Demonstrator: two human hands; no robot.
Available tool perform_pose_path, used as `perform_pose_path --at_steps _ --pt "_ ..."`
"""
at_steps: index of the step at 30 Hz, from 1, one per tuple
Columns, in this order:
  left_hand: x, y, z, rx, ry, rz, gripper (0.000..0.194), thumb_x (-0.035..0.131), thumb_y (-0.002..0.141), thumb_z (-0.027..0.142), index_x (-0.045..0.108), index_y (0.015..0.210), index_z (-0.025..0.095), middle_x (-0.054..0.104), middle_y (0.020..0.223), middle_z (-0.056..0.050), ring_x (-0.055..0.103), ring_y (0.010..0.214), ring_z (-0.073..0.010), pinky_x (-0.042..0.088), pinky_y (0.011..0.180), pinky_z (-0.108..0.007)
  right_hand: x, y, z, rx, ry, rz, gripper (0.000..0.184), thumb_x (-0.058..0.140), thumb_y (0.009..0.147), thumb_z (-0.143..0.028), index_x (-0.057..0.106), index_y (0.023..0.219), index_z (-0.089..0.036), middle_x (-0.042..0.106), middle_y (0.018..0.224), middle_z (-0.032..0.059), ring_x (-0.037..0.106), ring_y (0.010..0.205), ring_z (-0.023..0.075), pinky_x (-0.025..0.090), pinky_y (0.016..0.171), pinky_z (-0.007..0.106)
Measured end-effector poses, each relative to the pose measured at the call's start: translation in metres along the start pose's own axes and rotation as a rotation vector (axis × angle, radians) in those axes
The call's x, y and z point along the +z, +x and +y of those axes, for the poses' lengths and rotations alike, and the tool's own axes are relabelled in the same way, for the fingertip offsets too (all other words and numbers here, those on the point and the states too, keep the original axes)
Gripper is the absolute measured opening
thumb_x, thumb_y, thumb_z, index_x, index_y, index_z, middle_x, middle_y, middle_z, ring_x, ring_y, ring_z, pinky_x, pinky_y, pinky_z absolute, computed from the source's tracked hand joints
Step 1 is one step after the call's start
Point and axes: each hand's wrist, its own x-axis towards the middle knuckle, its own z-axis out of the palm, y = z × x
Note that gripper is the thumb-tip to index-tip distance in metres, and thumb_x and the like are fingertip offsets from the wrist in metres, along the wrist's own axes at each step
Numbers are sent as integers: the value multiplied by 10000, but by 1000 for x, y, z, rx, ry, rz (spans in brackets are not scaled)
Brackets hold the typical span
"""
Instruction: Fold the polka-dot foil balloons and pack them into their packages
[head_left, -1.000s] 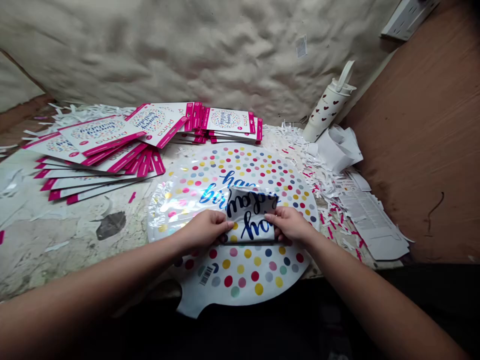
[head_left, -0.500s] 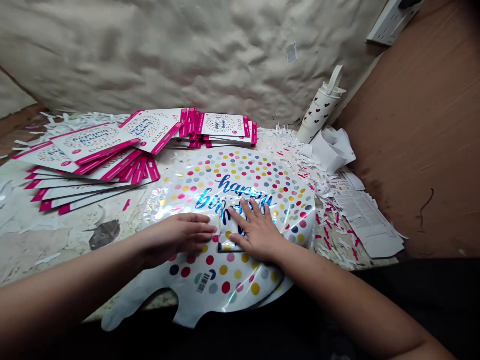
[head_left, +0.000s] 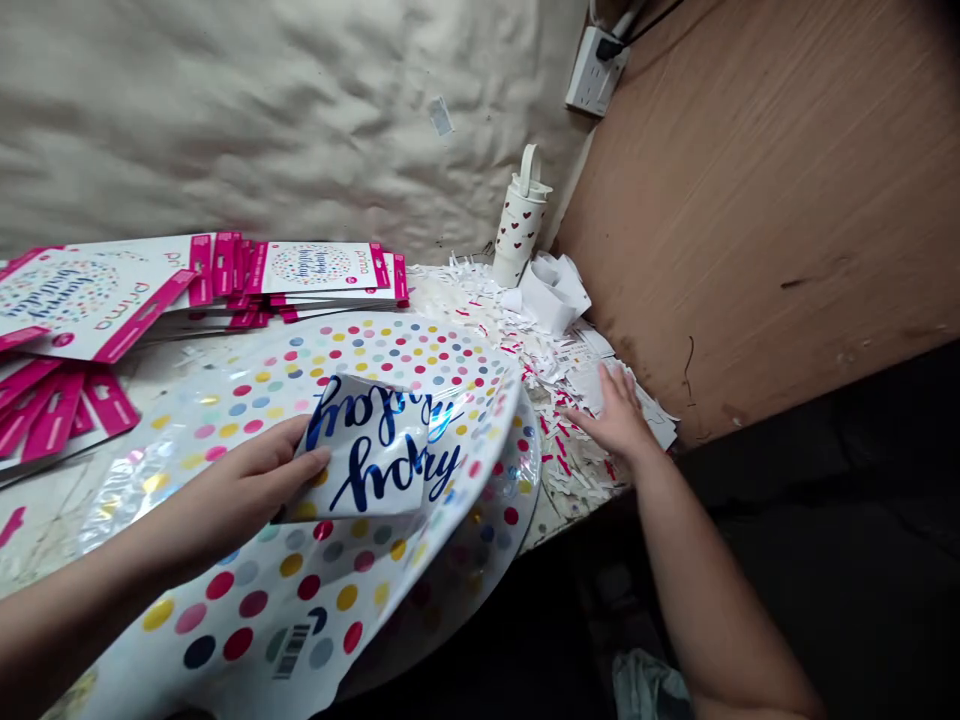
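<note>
My left hand (head_left: 262, 475) grips the left side of a folded foil balloon (head_left: 379, 455), thumb on top, blue lettering facing up. Beneath it lies a flat polka-dot foil balloon (head_left: 360, 345), whose right side curls up from another dotted balloon (head_left: 517, 455) under it. My right hand (head_left: 621, 415) is open, fingers spread, over the flattened white printed paper (head_left: 656, 410) and shredded scraps at the table's right edge. Whether it touches the paper I cannot tell.
Pink-edged balloon packs (head_left: 322, 268) lie in piles at the back left. A white tumbler with hearts (head_left: 517, 230) stands in the back corner beside a curled paper roll (head_left: 553, 295). Shredded paper (head_left: 480, 300) covers the back right. A brown panel (head_left: 772, 200) borders the right.
My right hand has left the folded balloon and moved right to the papers. The left hand now holds the folded balloon raised. The flat balloon's right side has lifted, and the view has turned right.
</note>
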Motion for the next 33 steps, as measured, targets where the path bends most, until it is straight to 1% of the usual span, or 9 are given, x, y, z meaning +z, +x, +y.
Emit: perform_pose_path --at_steps 4,8,14,17,20,22,26,28,33 --pt "-2 -2 -6 -38 -137 -245 383 552 763 504 566 1028 228 676 914 29 632 884 -199 518 765 -287 1 0 70 78 -180 -187 768 547 773 -479 322 1389 -78 396 1386 209 404 1255 318 373 970 401" --pt "18 -6 -7 82 -13 -356 343 478 813 478 608 1021 239 675 992 22 613 955 -214 495 822 -291 -28 -13 75 57 -224 -124 405 415 850 -273 563 1215 -180 673 1052 137 629 931 266 455 765 336" --pt "60 -30 11 500 479 -435 312 383 853 236 601 1073 274 687 941 8 633 841 -172 473 711 -216 -107 -24 26 102 -410 357 379 370 850 -223 609 1140 -172 685 821 142 632 700 271 418 579 326" --pt "75 -38 17 617 610 -506 393 403 810 131 570 1128 293 687 951 2 644 817 -172 465 682 -225 -93 -36 -34 -250 -265 509 452 396 826 -148 535 1255 -182 684 961 133 630 887 270 458 719 359" --pt "76 -48 17 712 669 -598 483 453 743 68 557 1150 304 693 938 -4 654 793 -180 460 664 -233 -44 -48 -89 -856 43 117 454 400 830 -126 542 1250 -222 630 1164 73 532 1137 227 424 936 375" --pt "67 -57 15 722 662 -607 481 474 719 62 578 1123 303 702 886 -8 656 745 -184 452 637 -235 -13 -53 -110 -1001 195 -304 362 439 840 -185 621 1144 -255 626 1181 35 519 1161 213 399 984 382" --pt "37 -65 13 570 556 -485 325 434 805 161 618 1036 298 699 816 5 627 640 -167 417 565 -222 10 -55 -121 -760 772 -972 508 393 857 -545 614 1149 -192 637 1155 78 575 1089 228 442 923 373" --pt "23 -53 13 488 540 -401 276 418 837 236 627 1012 275 693 824 0 617 659 -174 418 577 -224 10 -55 -125 -650 1021 -1165 620 518 756 -616 588 1176 -167 644 1134 83 600 1041 241 460 889 367" --pt "-2 -2 -22 539 536 -137 441 350 890 442 514 1242 232 538 1288 -54 488 1161 -261 372 958 -329 25 -47 -129 -160 1139 -1012 380 794 554 -316 687 865 -126 716 848 46 664 796 198 499 817 351"
